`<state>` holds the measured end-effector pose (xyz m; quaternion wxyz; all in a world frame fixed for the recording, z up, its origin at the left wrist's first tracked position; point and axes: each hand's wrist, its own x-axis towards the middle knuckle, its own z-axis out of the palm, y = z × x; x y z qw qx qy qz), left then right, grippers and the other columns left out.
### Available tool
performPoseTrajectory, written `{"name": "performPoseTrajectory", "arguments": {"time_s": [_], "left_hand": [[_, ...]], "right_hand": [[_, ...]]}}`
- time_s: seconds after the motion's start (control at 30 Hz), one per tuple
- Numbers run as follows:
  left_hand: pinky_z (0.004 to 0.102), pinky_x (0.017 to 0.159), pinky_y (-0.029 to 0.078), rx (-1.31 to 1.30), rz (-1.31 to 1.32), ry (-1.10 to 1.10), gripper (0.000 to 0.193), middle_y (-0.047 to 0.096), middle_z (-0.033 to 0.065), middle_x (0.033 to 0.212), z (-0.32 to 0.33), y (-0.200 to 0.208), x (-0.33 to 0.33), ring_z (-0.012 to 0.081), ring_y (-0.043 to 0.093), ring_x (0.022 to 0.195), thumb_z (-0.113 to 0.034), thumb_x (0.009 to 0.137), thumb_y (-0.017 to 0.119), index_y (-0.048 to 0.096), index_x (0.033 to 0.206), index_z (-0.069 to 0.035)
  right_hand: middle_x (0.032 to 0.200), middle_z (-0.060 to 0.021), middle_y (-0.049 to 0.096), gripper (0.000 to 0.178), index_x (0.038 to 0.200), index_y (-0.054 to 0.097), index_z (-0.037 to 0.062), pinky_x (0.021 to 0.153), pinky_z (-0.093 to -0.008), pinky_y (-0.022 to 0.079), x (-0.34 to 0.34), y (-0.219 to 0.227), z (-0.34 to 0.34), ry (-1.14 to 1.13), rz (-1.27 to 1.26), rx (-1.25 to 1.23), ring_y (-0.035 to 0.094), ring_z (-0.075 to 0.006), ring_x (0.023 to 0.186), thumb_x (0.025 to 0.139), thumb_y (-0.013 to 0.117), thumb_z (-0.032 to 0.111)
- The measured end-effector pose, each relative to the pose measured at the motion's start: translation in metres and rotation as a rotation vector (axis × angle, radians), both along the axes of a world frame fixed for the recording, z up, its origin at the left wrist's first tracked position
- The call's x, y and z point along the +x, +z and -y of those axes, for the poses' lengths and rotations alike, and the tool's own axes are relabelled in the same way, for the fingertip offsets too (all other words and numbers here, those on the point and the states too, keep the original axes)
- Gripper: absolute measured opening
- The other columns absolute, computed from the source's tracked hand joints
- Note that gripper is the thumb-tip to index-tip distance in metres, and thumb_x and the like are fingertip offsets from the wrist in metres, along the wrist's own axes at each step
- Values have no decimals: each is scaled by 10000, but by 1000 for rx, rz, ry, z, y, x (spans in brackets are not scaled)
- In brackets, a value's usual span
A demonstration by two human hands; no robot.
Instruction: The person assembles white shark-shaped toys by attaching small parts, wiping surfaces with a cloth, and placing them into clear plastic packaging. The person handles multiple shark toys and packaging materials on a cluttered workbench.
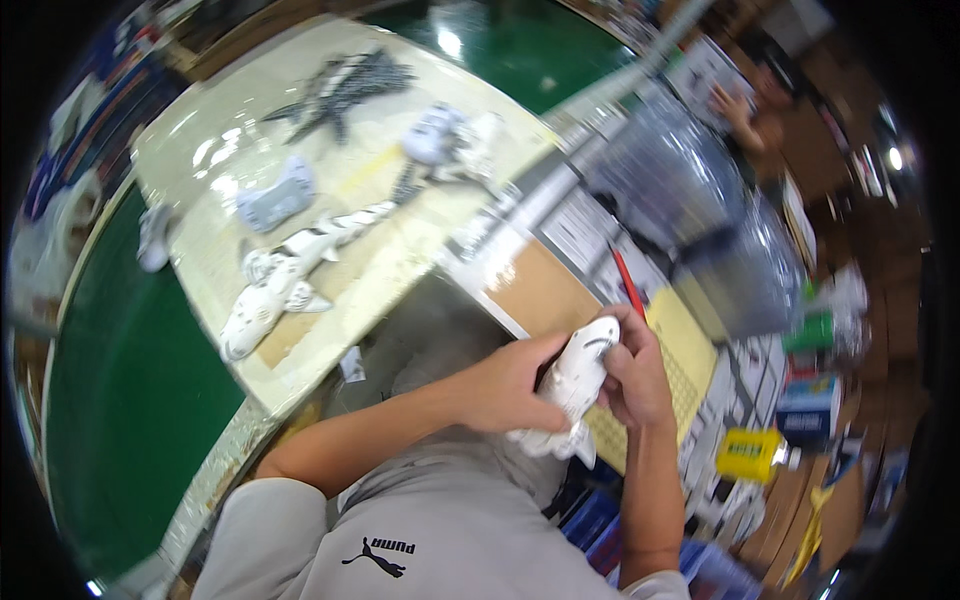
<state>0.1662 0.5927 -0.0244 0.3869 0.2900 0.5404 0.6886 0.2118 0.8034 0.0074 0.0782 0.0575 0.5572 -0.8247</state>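
Close in front of my body I hold a white toy fish [578, 378] with a dark mouth line and small fins. My left hand [512, 385] is wrapped round its body, with the thumb across it. My right hand [640, 372] pinches the head end from the other side, and its fingertips are partly hidden behind the toy. On the cream table to the left lies a similar white toy fish [265, 305] with a dark-striped tail. White controllers [278, 197] lie beside it, and a dark grey striped toy fish [350, 88] is farther back.
The cream tabletop [195, 215] is covered in clear film. A red pen [628, 280] lies right of my hands, near yellow sheets [695, 365]. Clear plastic bags [665, 170] stand beyond. A yellow bottle [748, 455] is at the right. Another person's hand [733, 103] shows at the far right.
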Motion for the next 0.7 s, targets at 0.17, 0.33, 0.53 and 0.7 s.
{"name": "performPoseTrajectory", "arguments": {"time_s": [0.17,0.33,0.53,0.7], "left_hand": [[436,1006,588,153,294,326,1001,686,154,1280,150,22,2,270,719,1098,-348,725,968,476,1515,21],[362,787,645,-49,-150,1039,778,689,150,1161,379,67,-25,211,736,918,-441,861,805,531,1416,32],[289,792,574,-684,19,1077,542,711,32,1091,523,30,-99,110,687,880,-239,906,807,639,1366,-7],[337,989,551,-927,42,1002,837,696,115,1243,492,21,-125,218,692,1089,-314,746,907,596,1450,15]], "right_hand": [[871,-36,705,217,1165,708,-11,543,-238,510,-81,16,60,261,-242,475,616,-68,629,974,752,80],[822,-40,705,219,1015,736,-42,604,-267,507,-243,43,100,150,-540,866,624,-103,680,1007,700,174],[944,-191,791,332,1001,784,-38,787,-393,607,-396,27,163,179,-511,1342,764,-268,804,946,745,286],[929,-185,756,491,1238,646,-37,582,-421,610,-463,-1,193,307,194,964,698,-249,664,1073,629,424]]}}
